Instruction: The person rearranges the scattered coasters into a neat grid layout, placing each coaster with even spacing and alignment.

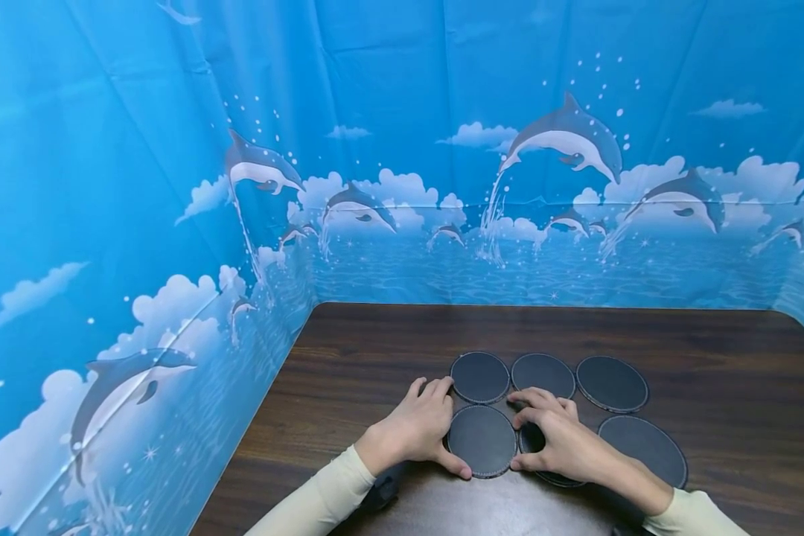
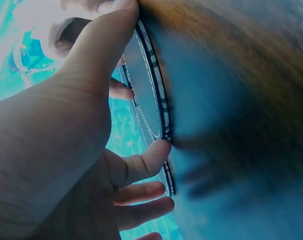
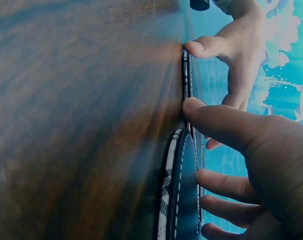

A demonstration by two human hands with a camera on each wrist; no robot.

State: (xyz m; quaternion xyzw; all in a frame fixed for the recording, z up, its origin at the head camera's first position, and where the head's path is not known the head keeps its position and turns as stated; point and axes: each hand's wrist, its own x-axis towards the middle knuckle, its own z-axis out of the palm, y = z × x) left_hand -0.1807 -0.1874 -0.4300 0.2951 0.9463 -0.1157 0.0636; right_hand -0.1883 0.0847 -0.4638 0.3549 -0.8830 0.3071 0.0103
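Observation:
Several round dark coasters with stitched rims lie flat on the table in two rows. My left hand [image 1: 418, 424] is at the front-left coaster [image 1: 482, 441], thumb at its near edge and fingers spread along its left side. Across from it, my right hand [image 1: 566, 443] arches over the front-middle coaster [image 1: 531, 438], hiding much of it. The right thumb and fingertips reach the gap beside the front-left coaster's right edge. In the right wrist view, a coaster [image 3: 189, 175] shows a black-and-white patterned side.
Behind lie the back-left coaster [image 1: 480, 377], back-middle coaster [image 1: 543, 374] and back-right coaster [image 1: 612, 383]. The front-right coaster [image 1: 646, 450] is beside my right wrist. A blue dolphin-print curtain [image 1: 402, 275] borders the dark wooden table [image 1: 368, 342]. A small black object [image 1: 382, 491] sits under my left wrist.

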